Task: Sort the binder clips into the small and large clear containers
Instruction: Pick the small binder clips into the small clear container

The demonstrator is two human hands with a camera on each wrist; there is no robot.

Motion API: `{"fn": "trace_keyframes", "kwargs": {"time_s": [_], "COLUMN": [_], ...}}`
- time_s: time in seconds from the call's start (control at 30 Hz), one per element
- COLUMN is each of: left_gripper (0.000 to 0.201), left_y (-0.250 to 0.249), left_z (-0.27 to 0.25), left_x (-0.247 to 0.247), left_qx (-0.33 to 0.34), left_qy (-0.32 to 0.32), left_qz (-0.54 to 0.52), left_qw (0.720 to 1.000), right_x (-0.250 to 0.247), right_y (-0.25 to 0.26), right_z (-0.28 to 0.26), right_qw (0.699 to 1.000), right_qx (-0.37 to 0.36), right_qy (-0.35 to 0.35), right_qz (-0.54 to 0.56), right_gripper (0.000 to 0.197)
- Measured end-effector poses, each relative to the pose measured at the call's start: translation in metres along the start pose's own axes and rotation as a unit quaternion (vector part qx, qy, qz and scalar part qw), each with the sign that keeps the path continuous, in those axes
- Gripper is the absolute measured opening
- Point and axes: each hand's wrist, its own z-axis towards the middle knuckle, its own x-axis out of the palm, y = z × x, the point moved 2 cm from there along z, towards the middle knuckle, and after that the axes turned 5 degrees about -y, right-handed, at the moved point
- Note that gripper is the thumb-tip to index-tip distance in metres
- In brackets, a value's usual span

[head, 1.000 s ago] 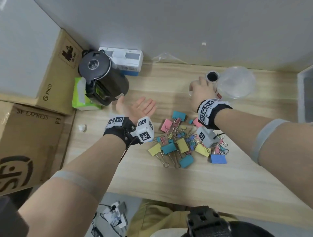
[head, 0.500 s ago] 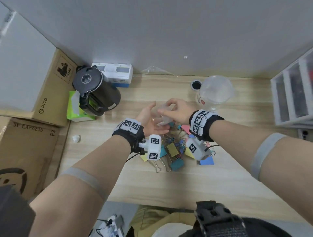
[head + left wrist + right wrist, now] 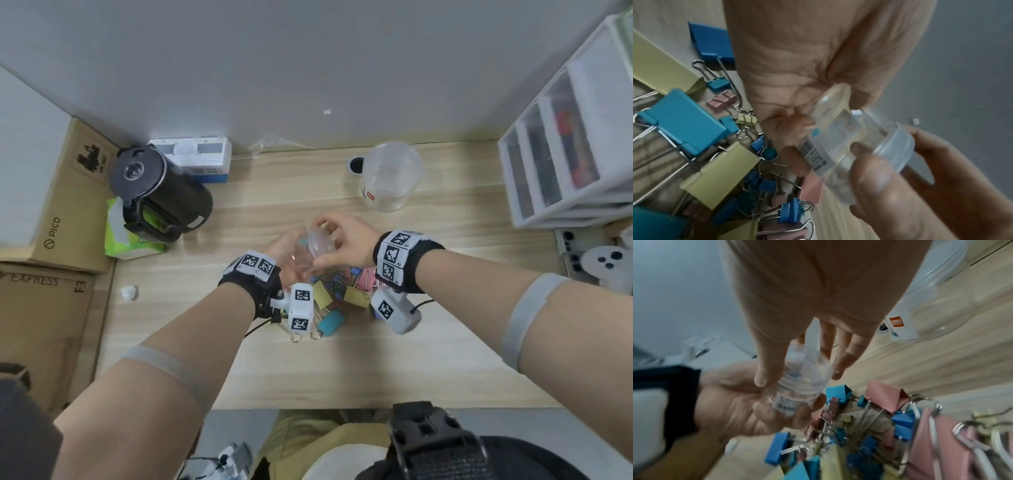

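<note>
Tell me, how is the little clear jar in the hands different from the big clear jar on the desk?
The small container is held above the clips, tilted, while the large container stands upright on the desk, untouched. The left hand grips the small one's body and the right hand grips its lid; no hand touches the large one. The small one is much narrower. Both are clear plastic with a label.

both hands (image 3: 346, 240) grip small container (image 3: 310, 255) | above binder clips (image 3: 330, 323) | large container (image 3: 390, 178) behind
</note>
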Motion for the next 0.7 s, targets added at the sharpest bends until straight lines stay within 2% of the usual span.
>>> {"fn": "trace_keyframes", "kwargs": {"time_s": [0.17,0.3,0.47,0.53,0.63,0.7], "left_gripper": [0.034,0.052,0.053,0.05,0.047,0.052], "left_y": [0.005,0.008,0.007,0.007,0.008,0.012], "left_z": [-0.004,-0.005,-0.013,-0.014,-0.012,-0.008], "left_x": [-0.002,-0.006,0.0,0.003,0.004,0.001], "left_qx": [-0.016,-0.025,-0.003,-0.001,-0.007,-0.017], "left_qy": [0.028,0.051,0.114,0.132,0.153,0.155], "left_qz": [-0.033,0.0,-0.012,-0.012,0.012,0.012], "left_qw": [0.999,0.998,0.993,0.991,0.988,0.988], "right_x": [-0.004,-0.01,-0.01,-0.009,-0.005,-0.007], "right_y": [0.005,-0.002,-0.006,-0.007,-0.018,-0.033], "right_z": [-0.008,-0.012,-0.015,-0.016,-0.022,-0.028], "right_qw": [0.995,0.995,0.994,0.994,0.995,0.994], "right_qx": [-0.057,-0.051,-0.059,-0.046,-0.006,0.036], "right_qy": [0.011,-0.008,-0.01,-0.006,0.019,0.021], "right_qz": [-0.08,-0.087,-0.095,-0.1,-0.102,-0.097], "right_gripper": [0.071,0.073,0.08,0.088,0.115,0.119]}}
